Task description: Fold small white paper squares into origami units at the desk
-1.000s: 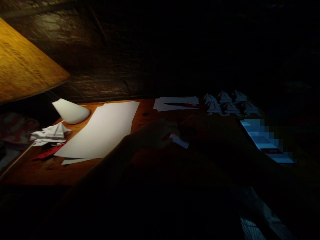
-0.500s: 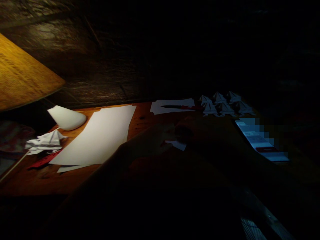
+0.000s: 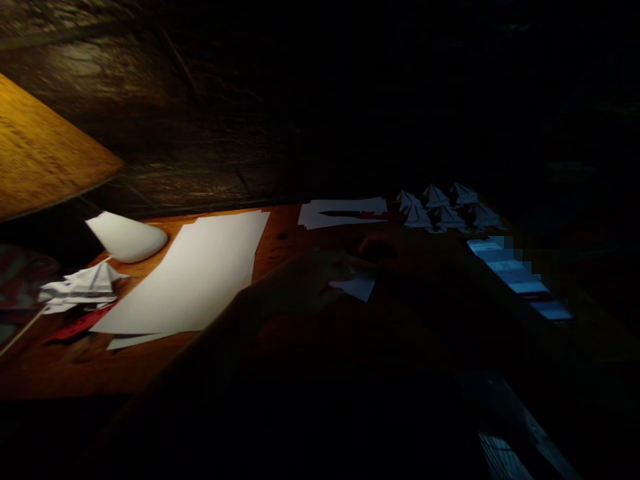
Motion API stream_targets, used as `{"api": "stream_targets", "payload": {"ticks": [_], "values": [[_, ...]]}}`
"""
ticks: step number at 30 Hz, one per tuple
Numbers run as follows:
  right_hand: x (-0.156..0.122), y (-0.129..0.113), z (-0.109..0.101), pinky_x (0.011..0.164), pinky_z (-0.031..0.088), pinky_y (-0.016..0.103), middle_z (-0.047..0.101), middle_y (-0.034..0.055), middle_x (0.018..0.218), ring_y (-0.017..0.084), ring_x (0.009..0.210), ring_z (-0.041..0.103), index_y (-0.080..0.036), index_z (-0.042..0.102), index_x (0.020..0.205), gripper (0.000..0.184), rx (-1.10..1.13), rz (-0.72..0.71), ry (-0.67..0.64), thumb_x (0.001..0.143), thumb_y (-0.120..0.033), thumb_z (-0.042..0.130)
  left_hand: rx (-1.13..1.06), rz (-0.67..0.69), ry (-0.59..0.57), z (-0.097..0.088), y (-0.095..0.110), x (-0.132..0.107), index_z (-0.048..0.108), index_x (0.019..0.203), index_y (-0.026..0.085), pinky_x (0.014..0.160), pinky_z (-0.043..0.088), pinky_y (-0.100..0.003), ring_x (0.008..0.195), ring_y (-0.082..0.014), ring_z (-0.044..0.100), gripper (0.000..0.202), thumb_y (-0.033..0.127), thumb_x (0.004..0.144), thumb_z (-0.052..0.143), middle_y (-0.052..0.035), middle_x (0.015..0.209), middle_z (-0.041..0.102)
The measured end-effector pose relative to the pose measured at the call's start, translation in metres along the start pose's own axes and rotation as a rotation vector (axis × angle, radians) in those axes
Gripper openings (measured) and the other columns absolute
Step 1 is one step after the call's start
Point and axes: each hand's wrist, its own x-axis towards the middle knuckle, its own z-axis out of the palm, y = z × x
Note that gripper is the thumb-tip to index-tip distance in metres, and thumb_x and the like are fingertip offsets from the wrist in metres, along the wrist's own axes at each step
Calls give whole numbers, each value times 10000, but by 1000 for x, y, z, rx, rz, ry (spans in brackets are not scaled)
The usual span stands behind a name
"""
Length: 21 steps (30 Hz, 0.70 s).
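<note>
In the dim middle of the head view, a small piece of white paper (image 3: 356, 288) shows below my two hands. My left hand (image 3: 320, 277) is closed on its left side, fingers at the paper's edge. My right hand (image 3: 383, 250) is curled just above and to the right, with its fingers at the paper's top; deep shadow hides most of it. Behind the hands lies a small stack of cut paper (image 3: 310, 215) with a red-handled knife (image 3: 345, 214) resting across it. Several folded paper figures (image 3: 434, 210) stand in two rows to the right of the knife.
Large white sheets (image 3: 195, 280) lie to the left, beside a red object (image 3: 80, 325) and crumpled or folded paper (image 3: 83, 287). A lamp with a white base (image 3: 130, 237) and yellow shade (image 3: 50, 147) stands far left. At right is a lit phone (image 3: 515, 273).
My right hand has shifted slightly, and more of the small paper shows below the fingers. The whole view has moved a little, so things on the table sit slightly further left.
</note>
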Motion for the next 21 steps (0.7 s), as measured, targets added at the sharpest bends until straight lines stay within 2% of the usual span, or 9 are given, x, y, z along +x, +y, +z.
{"api": "stream_targets", "payload": {"ticks": [6,10,14,18,21], "values": [[1,8,-6,846,497,329,736,92,1071,206,947,667,-183,736,1028,265,6,-53,-62,903,-382,614,43,54,23,4,0,0,640,1273,193,1028,508,-382,1227,-239,608,351,208,924,602,-113,1384,596],[-2,10,-11,820,503,312,750,75,1065,207,929,683,-201,746,1011,248,12,25,-111,851,-373,665,59,34,46,7,2,3,636,1264,177,1007,513,-414,1205,-262,615,336,266,941,612,-124,1350,615],[-4,11,-16,762,505,289,759,63,1045,198,878,696,-196,742,1027,257,60,91,-170,807,-311,675,95,30,30,8,2,3,623,1290,192,991,510,-441,1195,-281,606,365,324,949,630,-121,1397,583],[-3,8,-17,735,494,284,764,65,1007,200,861,691,-188,748,1026,277,45,129,-177,766,-250,678,115,23,2,8,2,3,608,1331,218,1014,495,-479,1217,-296,587,406,342,946,642,-112,1441,549],[-2,8,-18,773,488,305,767,65,1031,211,892,688,-204,758,1015,245,41,112,-152,803,-275,658,56,53,10,7,2,4,621,1318,239,1058,477,-460,1267,-273,565,378,304,946,642,-92,1468,531]]}}
